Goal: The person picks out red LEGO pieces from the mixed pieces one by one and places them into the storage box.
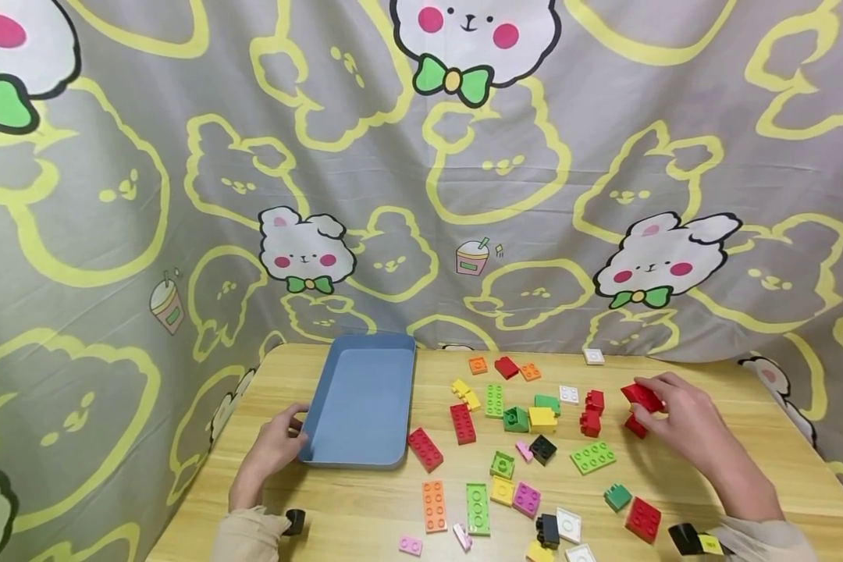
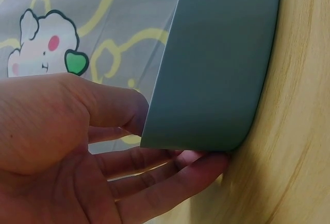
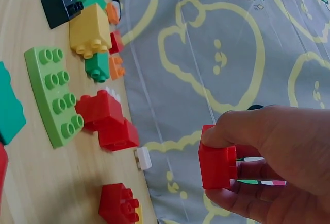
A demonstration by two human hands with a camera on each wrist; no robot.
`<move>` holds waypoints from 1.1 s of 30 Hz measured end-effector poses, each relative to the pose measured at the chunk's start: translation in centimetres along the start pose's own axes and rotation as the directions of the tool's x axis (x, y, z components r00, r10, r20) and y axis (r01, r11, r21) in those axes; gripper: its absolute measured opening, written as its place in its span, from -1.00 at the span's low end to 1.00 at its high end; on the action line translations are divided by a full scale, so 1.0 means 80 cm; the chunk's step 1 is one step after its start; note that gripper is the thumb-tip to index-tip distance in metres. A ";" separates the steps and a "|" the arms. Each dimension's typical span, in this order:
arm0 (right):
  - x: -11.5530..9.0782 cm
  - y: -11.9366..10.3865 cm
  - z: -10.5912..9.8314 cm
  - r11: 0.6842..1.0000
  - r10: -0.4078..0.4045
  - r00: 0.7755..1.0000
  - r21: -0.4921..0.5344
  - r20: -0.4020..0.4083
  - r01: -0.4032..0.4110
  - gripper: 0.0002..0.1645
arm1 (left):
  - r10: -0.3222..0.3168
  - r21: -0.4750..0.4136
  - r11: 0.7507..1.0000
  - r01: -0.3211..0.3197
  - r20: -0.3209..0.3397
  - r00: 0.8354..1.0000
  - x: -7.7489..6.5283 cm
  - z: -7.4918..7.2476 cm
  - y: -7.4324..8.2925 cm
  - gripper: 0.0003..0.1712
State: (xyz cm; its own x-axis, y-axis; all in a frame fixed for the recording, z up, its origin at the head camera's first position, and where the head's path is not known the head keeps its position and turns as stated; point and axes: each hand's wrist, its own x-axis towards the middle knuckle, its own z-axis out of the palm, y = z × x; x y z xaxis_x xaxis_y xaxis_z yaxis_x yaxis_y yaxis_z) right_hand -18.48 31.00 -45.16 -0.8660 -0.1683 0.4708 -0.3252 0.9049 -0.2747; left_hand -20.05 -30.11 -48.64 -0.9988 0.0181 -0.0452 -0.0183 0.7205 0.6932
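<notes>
My left hand is at the near left corner of a shallow blue tray. In the left wrist view, the thumb meets the rim of the tray and the other fingers bend around its corner. My right hand pinches a red toy brick between thumb and fingers, raised off the table. In the right wrist view the held brick shows its studs toward the palm. Another red brick lies on the table just below that hand, with two red bricks to its left.
Loose bricks cover the table right of the tray, among them a light green brick, a yellow brick, a black brick and an orange brick. A patterned curtain hangs behind the wooden table.
</notes>
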 end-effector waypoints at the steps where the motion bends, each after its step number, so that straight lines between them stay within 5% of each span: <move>1: 0.001 -0.002 0.001 1.000 -0.001 1.000 0.002 0.004 0.001 -0.49 | -0.002 0.000 1.000 0.002 0.000 1.000 0.000 0.000 0.000 -0.44; 33: 0.054 -0.078 0.026 0.995 -0.026 0.994 0.096 0.108 0.015 -0.50 | -0.002 -0.014 1.000 0.003 0.028 1.000 0.000 -0.005 -0.003 -0.43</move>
State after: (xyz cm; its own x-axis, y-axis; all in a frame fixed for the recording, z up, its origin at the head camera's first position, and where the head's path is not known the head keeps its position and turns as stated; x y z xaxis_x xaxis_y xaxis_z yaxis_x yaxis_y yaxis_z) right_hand -20.99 23.81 -43.11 -0.8933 -0.2327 0.3846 -0.3732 0.8607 -0.3462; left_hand -20.10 -30.55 -48.55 -0.9971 0.0359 -0.0668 -0.0215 0.7109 0.7030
